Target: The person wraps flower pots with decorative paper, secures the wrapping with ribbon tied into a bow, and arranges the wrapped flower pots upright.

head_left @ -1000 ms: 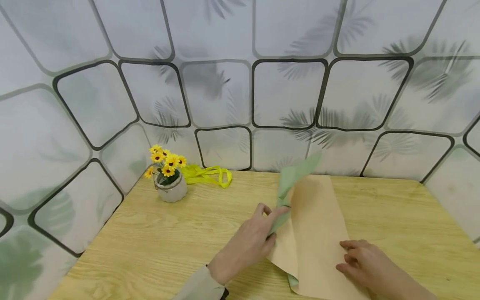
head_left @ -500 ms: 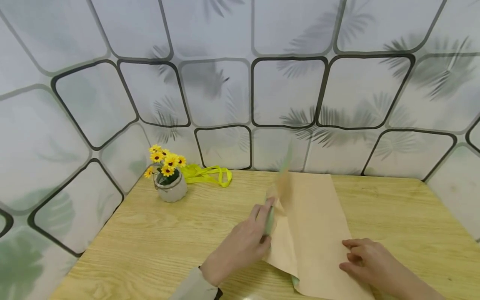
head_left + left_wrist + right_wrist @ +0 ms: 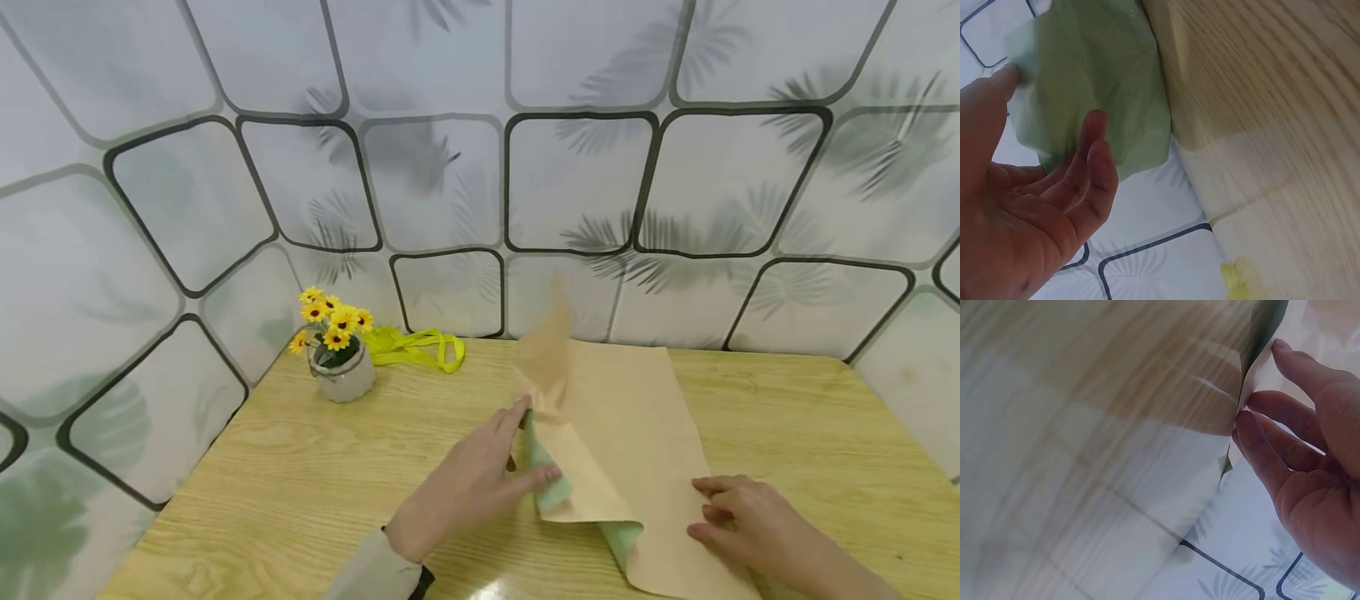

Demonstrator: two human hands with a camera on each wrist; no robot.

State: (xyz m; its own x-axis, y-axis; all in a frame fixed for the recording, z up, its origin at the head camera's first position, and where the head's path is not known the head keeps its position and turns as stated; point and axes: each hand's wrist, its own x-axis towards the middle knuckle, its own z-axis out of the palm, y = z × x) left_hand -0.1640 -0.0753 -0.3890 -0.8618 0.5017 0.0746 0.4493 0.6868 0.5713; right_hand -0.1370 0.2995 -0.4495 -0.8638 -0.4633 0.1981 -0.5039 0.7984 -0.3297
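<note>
A sheet of wrapping paper (image 3: 637, 433), tan on one face and green on the other, lies on the table with its left side folded over. Its upper left corner stands raised and is blurred. At the left edge is my left hand (image 3: 465, 487), index fingertip at the fold and thumb stretched over a green strip. The left wrist view shows the paper's green face (image 3: 1104, 94) beyond that hand's loosely bent fingers. My right hand (image 3: 757, 525) rests its fingertips along the right edge; in the right wrist view the fingertips (image 3: 1250, 425) touch that thin edge.
On the wood-grain table (image 3: 360, 500), a small grey pot (image 3: 345, 379) of yellow flowers (image 3: 333, 321) stands at the back left. A bright yellow ribbon (image 3: 416, 348) lies beside it. A patterned curtain (image 3: 577, 183) rises behind the table.
The paper's upper left corner has swung left, so its tan face now shows instead of green. My left hand has shifted left and its thumb has spread. The right hand has barely moved.
</note>
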